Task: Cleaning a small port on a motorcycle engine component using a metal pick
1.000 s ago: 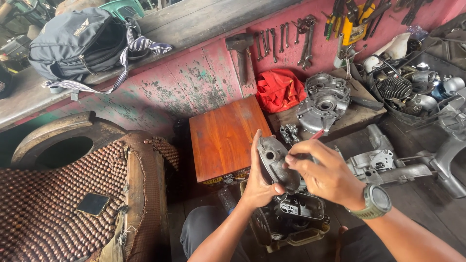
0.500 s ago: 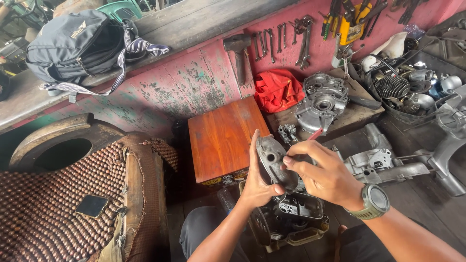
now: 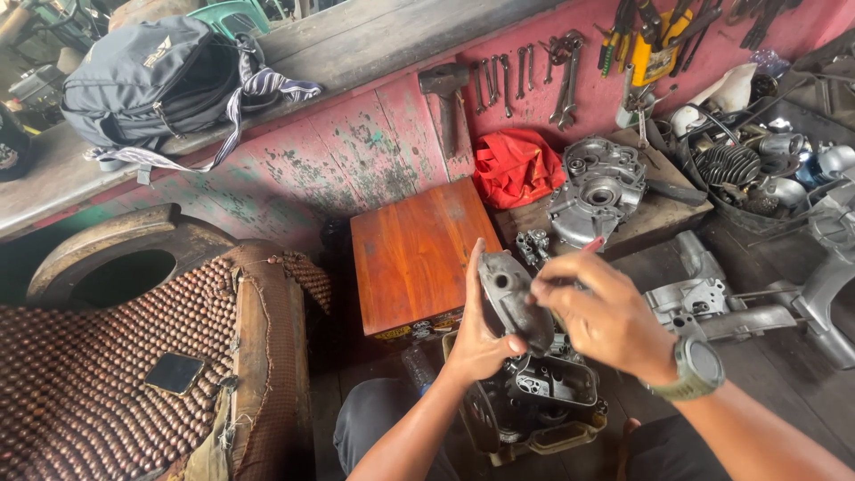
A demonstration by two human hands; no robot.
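My left hand (image 3: 476,334) grips a dark grey metal engine cover (image 3: 515,303) from the left, holding it upright. My right hand (image 3: 606,316), with a green watch on its wrist, is closed on a thin red-handled tool (image 3: 592,244) whose red end pokes out above the fingers; it presses against the cover's right side. Below both hands a black engine casing (image 3: 539,396) sits between my knees. The tool's tip is hidden behind my fingers.
A reddish wooden box (image 3: 414,254) stands just behind the hands. A silver crankcase (image 3: 595,189) and red cloth (image 3: 515,165) lie on a low shelf. Wrenches (image 3: 525,80) hang on the red wall. More engine parts (image 3: 748,165) sit right; a beaded seat (image 3: 98,374) is left.
Both hands have stayed on the cover with only slight shifts; the right hand's fingers moved a little over the cover's edge.
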